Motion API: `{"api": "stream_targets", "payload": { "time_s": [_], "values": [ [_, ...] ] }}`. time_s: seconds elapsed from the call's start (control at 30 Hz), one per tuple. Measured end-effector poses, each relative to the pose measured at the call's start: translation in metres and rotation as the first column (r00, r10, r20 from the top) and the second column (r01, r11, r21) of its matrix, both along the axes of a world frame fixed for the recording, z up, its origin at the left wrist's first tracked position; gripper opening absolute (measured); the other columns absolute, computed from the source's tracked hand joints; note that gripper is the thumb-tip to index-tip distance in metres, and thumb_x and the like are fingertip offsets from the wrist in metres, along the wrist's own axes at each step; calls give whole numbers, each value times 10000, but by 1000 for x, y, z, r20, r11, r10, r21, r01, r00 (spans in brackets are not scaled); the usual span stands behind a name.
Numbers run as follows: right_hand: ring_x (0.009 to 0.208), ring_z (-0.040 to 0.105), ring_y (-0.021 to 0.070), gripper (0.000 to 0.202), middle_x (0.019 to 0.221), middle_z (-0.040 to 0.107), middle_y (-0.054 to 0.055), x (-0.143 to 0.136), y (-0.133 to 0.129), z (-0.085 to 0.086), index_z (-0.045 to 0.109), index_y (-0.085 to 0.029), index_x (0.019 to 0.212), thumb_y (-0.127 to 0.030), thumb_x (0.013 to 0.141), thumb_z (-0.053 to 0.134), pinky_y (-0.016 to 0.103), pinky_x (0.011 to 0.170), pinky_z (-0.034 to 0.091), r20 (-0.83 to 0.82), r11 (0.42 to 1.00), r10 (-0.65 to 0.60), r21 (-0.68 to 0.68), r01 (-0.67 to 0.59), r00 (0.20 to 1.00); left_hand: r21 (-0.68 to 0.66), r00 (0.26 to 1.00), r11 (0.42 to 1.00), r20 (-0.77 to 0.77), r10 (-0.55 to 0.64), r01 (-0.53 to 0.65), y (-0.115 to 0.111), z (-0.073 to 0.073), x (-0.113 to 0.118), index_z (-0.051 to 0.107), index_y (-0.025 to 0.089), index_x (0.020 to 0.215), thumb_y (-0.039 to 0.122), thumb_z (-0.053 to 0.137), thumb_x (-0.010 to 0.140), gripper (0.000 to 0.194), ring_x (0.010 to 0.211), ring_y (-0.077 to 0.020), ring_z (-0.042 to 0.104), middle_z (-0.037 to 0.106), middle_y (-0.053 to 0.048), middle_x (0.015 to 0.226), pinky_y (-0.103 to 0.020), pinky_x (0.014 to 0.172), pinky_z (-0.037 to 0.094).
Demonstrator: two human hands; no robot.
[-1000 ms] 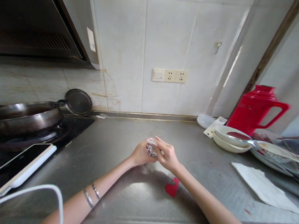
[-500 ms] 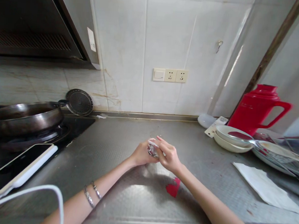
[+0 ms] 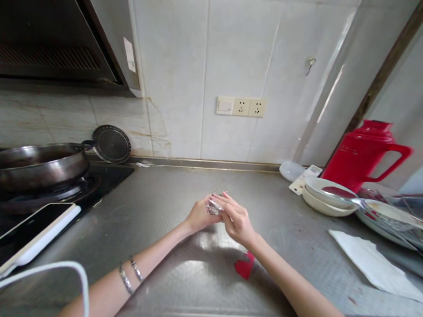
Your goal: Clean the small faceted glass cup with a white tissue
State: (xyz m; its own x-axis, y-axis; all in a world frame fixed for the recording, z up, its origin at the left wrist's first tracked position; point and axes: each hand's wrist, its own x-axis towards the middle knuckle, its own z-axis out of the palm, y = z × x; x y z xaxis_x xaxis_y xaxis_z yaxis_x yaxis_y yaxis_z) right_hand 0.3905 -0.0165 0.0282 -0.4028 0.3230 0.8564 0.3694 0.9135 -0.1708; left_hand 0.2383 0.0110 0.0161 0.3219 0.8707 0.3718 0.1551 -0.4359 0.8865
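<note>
Near the middle of the metal counter (image 3: 144, 289), my left hand (image 3: 200, 216) is closed around a small, shiny, silvery glass-like object (image 3: 214, 208). My right hand (image 3: 239, 221) lies over its top and right side, its fingers pressed on a bit of white material there that is too small to name. Much of the object is hidden by my fingers. A torn red piece (image 3: 244, 266) lies on the counter below my right wrist.
At left, a pan (image 3: 40, 166) sits on the black stove, with a phone (image 3: 21, 237) and white cable in front. At right are a red thermos (image 3: 360, 157), stacked bowls (image 3: 329, 203), plates and a white tissue (image 3: 376, 264). An oven hood hangs upper left.
The held object and my fingers have shifted slightly up and left. My right fingers now lie flatter across the top of the object.
</note>
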Motion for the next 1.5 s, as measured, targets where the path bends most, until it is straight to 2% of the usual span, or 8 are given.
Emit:
{"api": "stream_targets", "payload": {
  "time_s": [0.27,0.47,0.57,0.77,0.97,1.13,1.37,1.5],
  "values": [
    [883,703,185,343,987,729,37,3,10,-3,598,-242,1201,-160,931,402,421,999,485,-180,983,-150,-128,128,972,-118,996,991,70,-53,61,-4,0,1,573,122,1058,295,787,565,564,734,-168,628,671,-59,890,-259,656,478],
    [1130,602,208,419,1161,667,70,-1,1,-1,528,-237,1287,-113,921,366,493,1044,426,-73,1000,-18,-14,17,997,-84,997,995,59,-47,52,-4,4,1,578,128,1004,295,783,573,507,648,-130,585,651,-22,777,-227,592,455],
    [1060,643,209,377,1091,694,52,0,3,-1,575,-238,1233,-134,922,387,466,1021,454,-108,999,-27,-33,23,994,-126,992,988,100,-81,94,-5,4,0,576,124,1006,307,782,571,514,626,-121,577,640,-22,775,-218,562,450],
    [658,706,200,236,716,715,13,6,15,-5,700,-195,951,-254,916,475,306,630,597,-290,949,-274,-237,209,917,-219,981,968,174,-86,124,-10,10,-1,564,115,1002,334,768,571,524,582,-106,555,614,-30,803,-209,485,452],
    [1072,637,202,390,1138,678,55,3,3,1,556,-244,1253,-121,919,397,473,1037,440,-144,996,-86,4,88,986,-205,980,970,177,-97,133,-7,13,0,566,123,980,352,778,573,513,555,-111,549,596,0,710,-227,473,468],
    [1160,581,207,459,1187,653,83,0,-1,1,500,-232,1309,-68,897,382,495,1052,419,-15,999,-4,44,5,1000,-143,994,988,101,-41,55,0,3,-1,594,132,931,361,780,576,462,567,-124,562,615,-2,697,-213,455,452],
    [821,716,182,289,904,742,9,4,15,-3,658,-238,1083,-142,912,445,409,991,499,-235,986,-162,-83,146,958,-179,992,981,117,-56,76,-3,2,-1,595,110,992,320,771,582,493,611,-122,585,639,-39,805,-208,499,464],
    [995,674,193,351,1065,709,28,0,8,-2,600,-252,1192,-127,918,420,448,1028,461,-208,990,-142,-38,138,968,-205,983,970,158,-97,129,-2,5,-3,571,112,1047,356,781,588,560,572,-116,573,623,-26,770,-217,473,476]
  ]
}}
